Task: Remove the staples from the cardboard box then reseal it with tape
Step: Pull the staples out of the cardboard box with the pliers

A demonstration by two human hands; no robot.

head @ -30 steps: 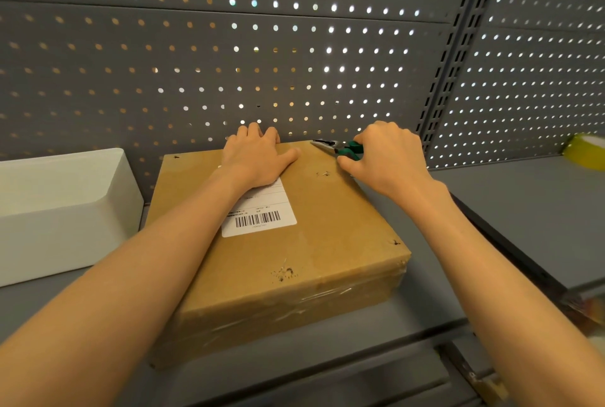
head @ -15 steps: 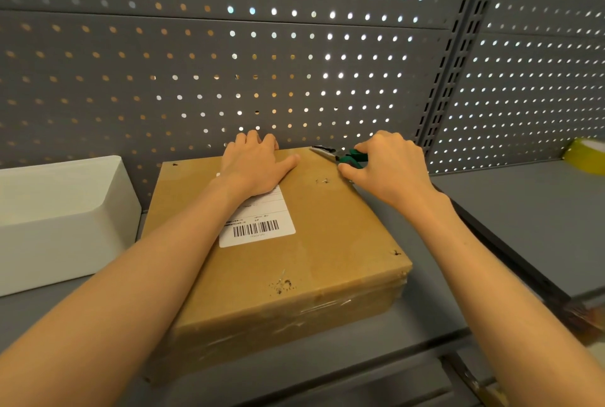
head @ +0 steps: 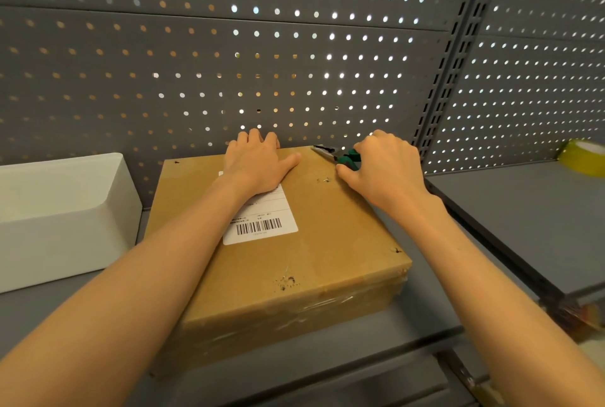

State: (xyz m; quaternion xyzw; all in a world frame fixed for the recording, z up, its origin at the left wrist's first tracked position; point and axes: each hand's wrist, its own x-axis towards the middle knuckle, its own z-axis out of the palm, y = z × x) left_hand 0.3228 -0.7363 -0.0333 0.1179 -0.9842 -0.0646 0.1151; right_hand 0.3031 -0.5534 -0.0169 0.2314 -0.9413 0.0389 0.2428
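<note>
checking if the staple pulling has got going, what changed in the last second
Almost nothing. The right hand grips the green pliers at the box's far edge as before, tips at about the same spot. The left hand still presses flat on the box top by the label. Only the camera shifted slightly.

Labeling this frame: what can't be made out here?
- Head view: pliers handles, hidden in the right hand.
- Label top, covered by the left hand.
- Label text: too small.
- Tape roll: cut off by the right edge.
- Staple on the box: too small.
</note>
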